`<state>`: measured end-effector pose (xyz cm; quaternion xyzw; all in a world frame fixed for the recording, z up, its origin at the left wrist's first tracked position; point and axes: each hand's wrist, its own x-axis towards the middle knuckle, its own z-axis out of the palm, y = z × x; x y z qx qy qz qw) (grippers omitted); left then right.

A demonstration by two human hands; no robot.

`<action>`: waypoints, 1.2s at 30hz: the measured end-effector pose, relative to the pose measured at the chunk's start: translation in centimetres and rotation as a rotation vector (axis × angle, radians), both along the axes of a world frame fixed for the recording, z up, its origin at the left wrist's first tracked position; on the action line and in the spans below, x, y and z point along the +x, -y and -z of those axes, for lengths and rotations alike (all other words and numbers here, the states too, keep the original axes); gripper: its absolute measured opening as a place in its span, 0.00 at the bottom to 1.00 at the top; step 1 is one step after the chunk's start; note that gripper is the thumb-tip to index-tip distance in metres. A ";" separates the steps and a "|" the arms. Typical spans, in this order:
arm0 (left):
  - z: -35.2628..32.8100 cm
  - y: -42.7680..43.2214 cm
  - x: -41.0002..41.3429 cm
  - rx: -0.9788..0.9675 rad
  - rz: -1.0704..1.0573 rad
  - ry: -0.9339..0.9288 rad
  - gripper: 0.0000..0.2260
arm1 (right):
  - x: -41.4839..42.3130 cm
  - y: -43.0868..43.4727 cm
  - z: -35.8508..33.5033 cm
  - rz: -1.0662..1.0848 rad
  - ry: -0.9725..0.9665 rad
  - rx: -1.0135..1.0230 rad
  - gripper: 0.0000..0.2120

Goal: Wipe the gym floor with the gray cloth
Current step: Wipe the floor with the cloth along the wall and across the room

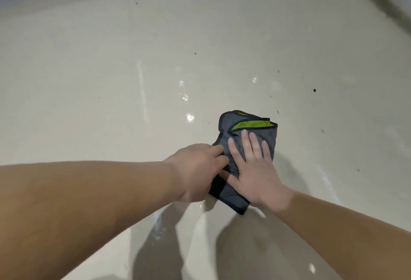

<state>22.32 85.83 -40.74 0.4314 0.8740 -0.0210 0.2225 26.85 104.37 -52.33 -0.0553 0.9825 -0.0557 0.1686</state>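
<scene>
Gray cloth (249,144), folded over on itself with a lime-green underside peeking out at the far fold, lying flat on the gym floor (111,79) well away from the wall edge at the top, roughly mid-floor and right in front of the person. Soft and floppy for sure, microfiber by the looks, light as anything, bunches up easily. Probably damp too, given the wet shine and droplets around it, so likely a bit grabby on that glossy surface rather than slidey.

Right hand (255,168) spread flat on top, fingers apart, palm pressing down on the near half, not clamped on anything. Left hand (198,170) tucked against the left edge, fingers curled in at the fold, looks like pinching or steadying that side, but hard to say if actually gripping.

Best handling: no need to grab, just flat palm over the middle, weight down, push. Holding only a corner would let the rest drag and roll up. Keeping the folds squared under the palm matters most. Dark specks scattered toward the right side of the floor, not yet wiped.
</scene>
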 end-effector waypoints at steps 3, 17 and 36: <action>2.1 -7.1 -0.3 -0.024 -0.058 -0.018 0.19 | 3.3 -3.3 0.9 0.148 -0.053 -0.078 0.41; 6.7 -24.7 7.1 0.439 -0.044 0.178 0.15 | 11.3 -24.2 -0.2 0.843 0.120 0.041 0.40; 6.2 -22.4 7.2 0.332 -0.005 0.149 0.22 | 12.0 -15.3 2.0 1.113 -0.083 0.102 0.42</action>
